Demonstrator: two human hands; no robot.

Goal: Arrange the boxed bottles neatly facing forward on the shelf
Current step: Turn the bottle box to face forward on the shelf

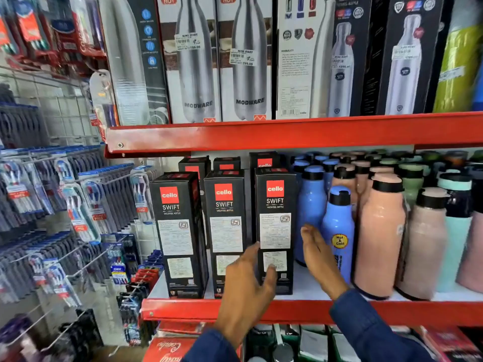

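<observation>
Black boxed bottles (275,231) stand lower centre on the red shelf (392,308). Left hand (248,288) and right hand (317,253), open, flank the rightmost box; press evenly, squaring its face forward.

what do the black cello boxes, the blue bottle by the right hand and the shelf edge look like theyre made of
Black cello boxes: printed cardboard by the look, matte, with sharp folded edges and flat panels.
Blue bottle: probably plastic or a coated shell, smooth with a soft sheen; black cap looks plastic.
Shelf edge: painted metal, glossy red, with a visible screw.
</observation>
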